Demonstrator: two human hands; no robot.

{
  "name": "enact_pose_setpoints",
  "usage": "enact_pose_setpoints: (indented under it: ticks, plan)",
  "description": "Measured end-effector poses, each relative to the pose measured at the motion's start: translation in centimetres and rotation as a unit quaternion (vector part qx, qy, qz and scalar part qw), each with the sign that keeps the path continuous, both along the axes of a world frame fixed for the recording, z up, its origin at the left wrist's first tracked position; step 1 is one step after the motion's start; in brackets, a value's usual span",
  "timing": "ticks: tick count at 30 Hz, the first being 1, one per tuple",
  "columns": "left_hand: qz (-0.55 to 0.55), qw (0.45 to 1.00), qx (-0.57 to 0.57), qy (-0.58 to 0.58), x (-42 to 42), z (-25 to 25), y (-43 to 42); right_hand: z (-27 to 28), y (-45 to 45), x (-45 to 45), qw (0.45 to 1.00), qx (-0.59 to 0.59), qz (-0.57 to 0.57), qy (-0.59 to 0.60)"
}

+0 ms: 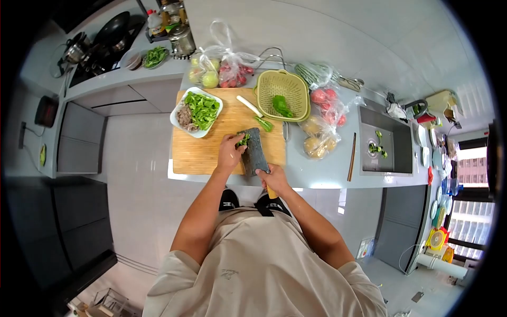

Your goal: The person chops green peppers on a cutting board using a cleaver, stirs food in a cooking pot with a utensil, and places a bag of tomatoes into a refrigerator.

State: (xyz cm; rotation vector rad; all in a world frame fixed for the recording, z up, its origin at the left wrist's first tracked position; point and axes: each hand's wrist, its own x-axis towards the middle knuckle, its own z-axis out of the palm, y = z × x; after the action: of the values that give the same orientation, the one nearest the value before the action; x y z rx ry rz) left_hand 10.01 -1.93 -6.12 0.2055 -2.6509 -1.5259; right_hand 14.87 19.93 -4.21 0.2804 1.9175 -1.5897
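The cleaver (pixel 256 153) lies just right of the left hand (pixel 228 154), with its blade over the cutting board (pixel 198 156) and its long axis running from far to near; the far end leans slightly left, and the wooden handle (pixel 272 192) points near and a little right, toward the person's body. The right hand (pixel 275 178) is the one on it, closed around the near end where blade meets handle, the fingers wrapped and no gap showing in the grip. Small cut greens (pixel 243 140) lie against the left side of the blade, toward its far end, and directly at the fingertips of the left hand, which is clearly the nearer hand to them. That hand reaches in from the near left, its fingers bent and partly closed over the greens; whether it pinches them or only rests on them cannot be told, since the fingers cover part of the pile. The greens make a short, loose heap, and with the hand over it no clear long axis can be read. Just beyond the blade's far end lies a short green stalk (pixel 264 124), pointing far and left, and past it a white stalk (pixel 249 106) on much the same slant. The white bowl (pixel 199 135) sits at the far left of the board, and the green colander (pixel 285 119) stands at the far right, beyond the stalks.
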Motion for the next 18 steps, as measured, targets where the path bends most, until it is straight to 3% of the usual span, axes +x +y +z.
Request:
enact_pose_setpoints:
  ticks: [7,13,15,18]
  plan:
    - [0.082,0.996,0.019,0.040,-2.1,3.8,-8.0,4.9,-7.1,-4.8,0.988,0.046,0.122,0.079]
    - [0.108,0.992,-0.045,0.036,-6.3,3.9,-14.0,5.3,-12.8,-8.2,0.989,0.026,0.120,0.078]
    - [0.117,0.986,-0.115,0.043,-7.7,3.0,-15.1,5.6,-13.5,-8.7,0.991,0.032,0.106,0.074]
    - [0.128,0.987,-0.086,0.045,-8.7,2.0,-15.6,5.9,-13.4,-8.4,0.994,0.023,0.079,0.075]
